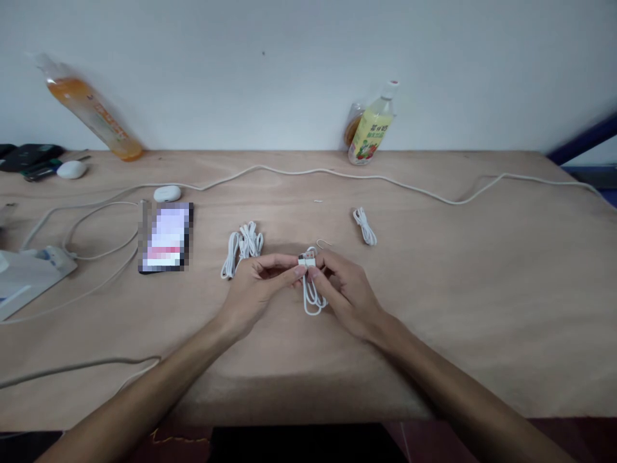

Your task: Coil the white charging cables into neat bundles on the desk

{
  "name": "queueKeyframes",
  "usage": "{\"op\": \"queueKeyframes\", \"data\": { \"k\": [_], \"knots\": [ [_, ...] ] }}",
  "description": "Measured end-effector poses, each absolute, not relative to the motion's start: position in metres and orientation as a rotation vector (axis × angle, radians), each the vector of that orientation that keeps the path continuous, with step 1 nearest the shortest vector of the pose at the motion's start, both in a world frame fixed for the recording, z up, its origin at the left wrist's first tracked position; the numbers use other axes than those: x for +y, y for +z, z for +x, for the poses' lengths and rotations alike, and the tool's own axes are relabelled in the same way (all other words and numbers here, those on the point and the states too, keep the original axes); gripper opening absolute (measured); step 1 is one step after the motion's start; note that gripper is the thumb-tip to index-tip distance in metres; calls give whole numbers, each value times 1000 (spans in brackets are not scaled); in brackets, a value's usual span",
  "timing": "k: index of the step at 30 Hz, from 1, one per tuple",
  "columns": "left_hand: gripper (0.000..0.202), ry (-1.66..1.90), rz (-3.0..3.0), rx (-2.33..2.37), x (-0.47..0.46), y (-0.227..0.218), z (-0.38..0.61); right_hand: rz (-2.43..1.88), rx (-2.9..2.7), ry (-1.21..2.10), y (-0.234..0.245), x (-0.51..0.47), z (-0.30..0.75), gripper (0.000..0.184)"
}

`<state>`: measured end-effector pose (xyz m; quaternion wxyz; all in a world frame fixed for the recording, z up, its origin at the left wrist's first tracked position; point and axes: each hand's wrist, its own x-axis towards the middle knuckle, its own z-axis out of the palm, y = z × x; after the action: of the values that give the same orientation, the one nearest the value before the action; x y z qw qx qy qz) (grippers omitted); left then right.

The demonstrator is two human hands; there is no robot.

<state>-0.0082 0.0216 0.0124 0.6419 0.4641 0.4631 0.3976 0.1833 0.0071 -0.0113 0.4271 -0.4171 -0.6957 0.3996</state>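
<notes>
A white USB cable [312,307] hangs in loops between my two hands, its plug end pinched at the top. My left hand [263,280] grips the plug from the left with thumb and forefinger. From the other side, the thumb and fingers of my right hand [349,289] close on the same cable. Just beyond my left hand lie bundled white cables [242,243], partly covered by its fingers. One more coiled white cable [365,226] rests farther back, to the right. A thin white tie [324,244] sticks out behind the held plug.
A phone [166,236] lies left, near a white earbud case [167,193] and a white power strip [41,276]. Bottles of orange drink [91,112] and yellow drink [372,128] stand by the wall. A long white cord [308,172] crosses the wooden table [482,289].
</notes>
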Motion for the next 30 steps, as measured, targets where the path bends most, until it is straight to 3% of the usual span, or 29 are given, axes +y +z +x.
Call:
{"op": "queueKeyframes", "data": {
  "k": [30],
  "knots": [
    [12,918,1017,1008,22,8,-10,-1012,-1740,940,-12,6,182,24]
  ]
}}
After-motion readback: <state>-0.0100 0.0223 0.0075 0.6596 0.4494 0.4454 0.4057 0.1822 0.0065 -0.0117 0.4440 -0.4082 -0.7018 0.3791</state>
